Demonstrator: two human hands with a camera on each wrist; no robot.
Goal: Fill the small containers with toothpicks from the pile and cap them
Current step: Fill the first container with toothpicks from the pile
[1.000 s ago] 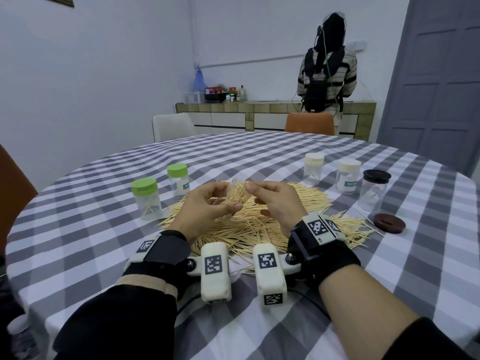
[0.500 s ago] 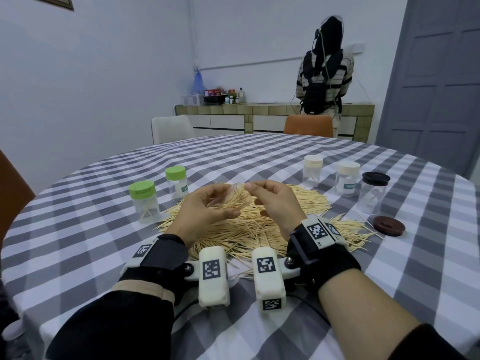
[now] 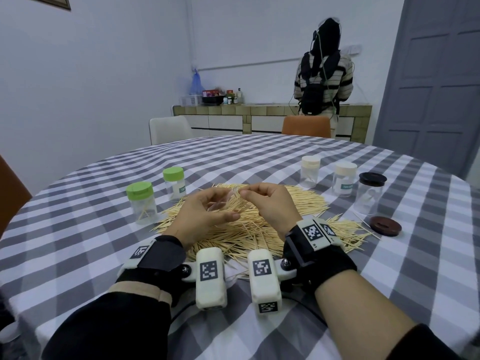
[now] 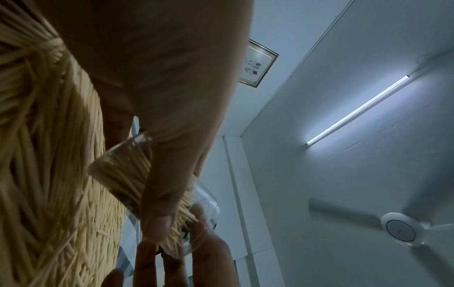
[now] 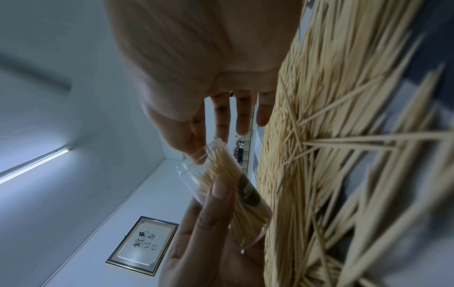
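Nearest me, both wrists w/ their tagged camera units sit low over the checked tablecloth (image 3: 389, 268). My left hand (image 3: 205, 211) has thumb and fingers curled round a clear container (image 4: 127, 174), lying tilted on its side above the toothpick pile (image 3: 259, 224); its open mouth faces my right hand (image 3: 270, 203). The container is already packed w/ toothpicks (image 5: 228, 174), tips sticking out of the mouth. Right hand's thumb and forefinger are pinched together at that mouth, on the toothpick ends; the other fingers are loosely bent. Whether they grip any single pick, can't tell.

The pile spreads across the cloth under and beyond both hands. Left of it stand 2 capped containers w/ green lids, the nearer one (image 3: 141, 201) just beside the pile's edge, the other (image 3: 174, 183) a bit farther back. To the right, a dark brown lid (image 3: 385, 225) lies flat on the cloth, apart from any container. Just behind it a clear container w/ black lid (image 3: 370, 193) stands upright, then 2 w/ cream lids: one (image 3: 345, 181) next to it, one (image 3: 310, 171) farther left.

Past the table: a white chair (image 3: 168, 129) and an orange chair (image 3: 306, 126), then a tiled counter (image 3: 259, 113) along the far wall, where a person (image 3: 322, 74) in a striped top stands w/ back turned.
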